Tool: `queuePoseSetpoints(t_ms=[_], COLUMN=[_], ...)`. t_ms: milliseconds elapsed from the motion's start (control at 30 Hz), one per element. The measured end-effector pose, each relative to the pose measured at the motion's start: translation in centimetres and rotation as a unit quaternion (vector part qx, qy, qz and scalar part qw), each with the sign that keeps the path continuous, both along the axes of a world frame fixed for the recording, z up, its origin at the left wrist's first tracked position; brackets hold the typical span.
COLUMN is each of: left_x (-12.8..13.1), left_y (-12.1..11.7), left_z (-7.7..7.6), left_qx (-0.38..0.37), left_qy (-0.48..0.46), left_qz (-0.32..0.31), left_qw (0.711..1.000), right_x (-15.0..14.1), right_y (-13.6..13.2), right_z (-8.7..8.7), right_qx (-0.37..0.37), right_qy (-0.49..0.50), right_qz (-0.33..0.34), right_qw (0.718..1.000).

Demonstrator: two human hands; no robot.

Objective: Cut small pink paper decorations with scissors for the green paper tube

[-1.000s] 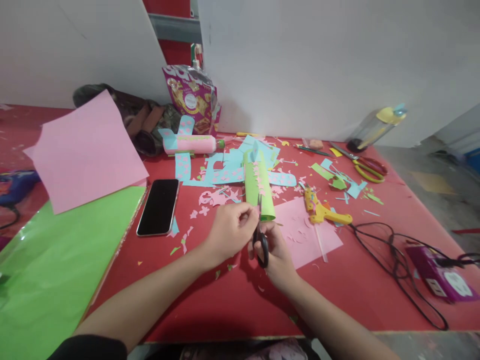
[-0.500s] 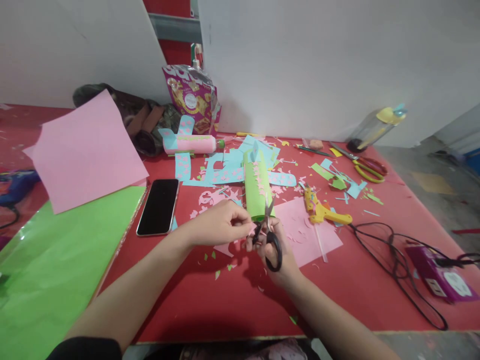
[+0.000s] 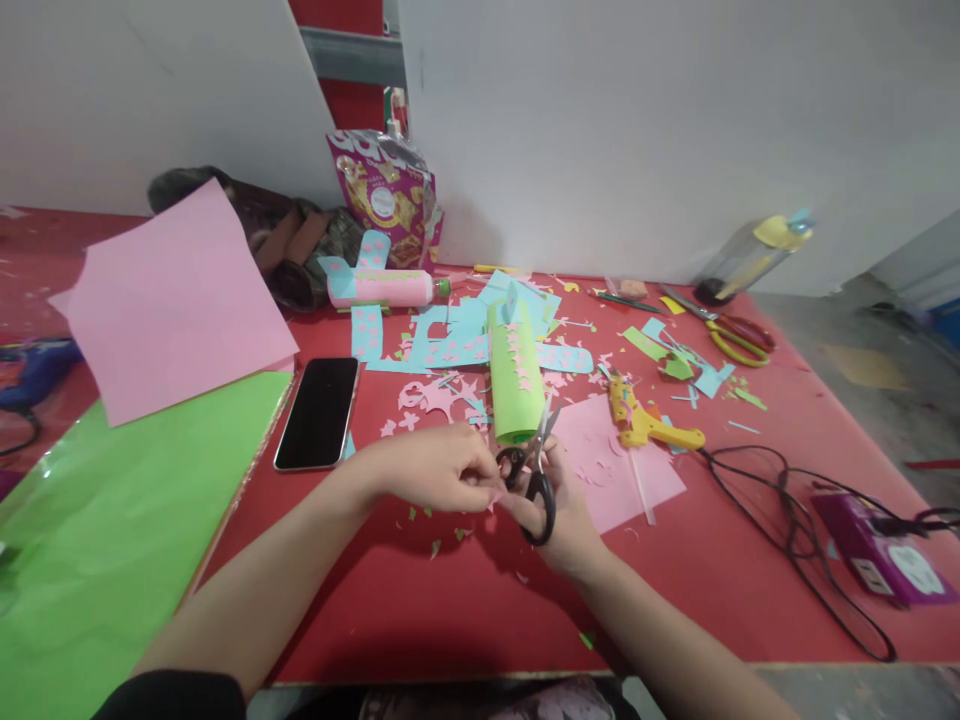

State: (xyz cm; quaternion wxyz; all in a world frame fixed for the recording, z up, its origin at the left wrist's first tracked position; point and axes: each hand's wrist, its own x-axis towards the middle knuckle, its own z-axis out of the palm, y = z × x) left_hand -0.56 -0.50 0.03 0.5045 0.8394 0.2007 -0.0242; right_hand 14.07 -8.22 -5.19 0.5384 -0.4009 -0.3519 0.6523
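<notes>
My right hand (image 3: 561,512) grips small black-handled scissors (image 3: 535,472), blades pointing up and away, slightly apart. My left hand (image 3: 439,468) is pinched just left of the blades on a small pink paper scrap that barely shows. Both hands hover low over the red table (image 3: 465,600). Right behind the scissors lies a green paper roll (image 3: 513,375) with pink cut-outs stuck along it. A pink sheet (image 3: 619,462) lies flat to the right of my hands.
A black phone (image 3: 318,411) lies left of my hands, beside large green (image 3: 112,520) and pink sheets (image 3: 176,300). A yellow glue gun (image 3: 645,420), black cables (image 3: 795,520), a purple power strip (image 3: 885,555), red-yellow scissors (image 3: 731,335) and blue paper cuttings (image 3: 465,340) crowd the table.
My left hand moved down and left, away from the green roll's end. The scissors swung from upright to tilted right, their blades parting, and both hands settled lower over the table.
</notes>
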Motion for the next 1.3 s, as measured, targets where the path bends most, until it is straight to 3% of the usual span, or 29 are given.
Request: queuePoseSetpoints(t_ms=[400,667,967,1300], left_x=[0.0,-0.1,1.2,2.1], left_y=[0.1,0.6,-0.5,-1.0], left_z=[-0.6,0.0,-0.7,-1.1], left_qx=[0.006,0.035,0.018,0.044], left_qy=[-0.020,0.012,-0.023,-0.036], left_qz=[-0.034,0.114,0.102,0.167], left_qw=[0.999,0.993,0.994,0.984], right_x=[-0.1,0.1,0.0,0.1], right_y=[-0.3,0.1,0.2,0.2], right_z=[0.1,-0.4,-0.4,-0.1], right_qx=[0.017,0.021,0.020,0.031], right_qy=[-0.034,-0.025,-0.033,-0.026], right_qz=[0.043,-0.091,-0.182,-0.186], right_qw=[0.998,0.995,0.983,0.982])
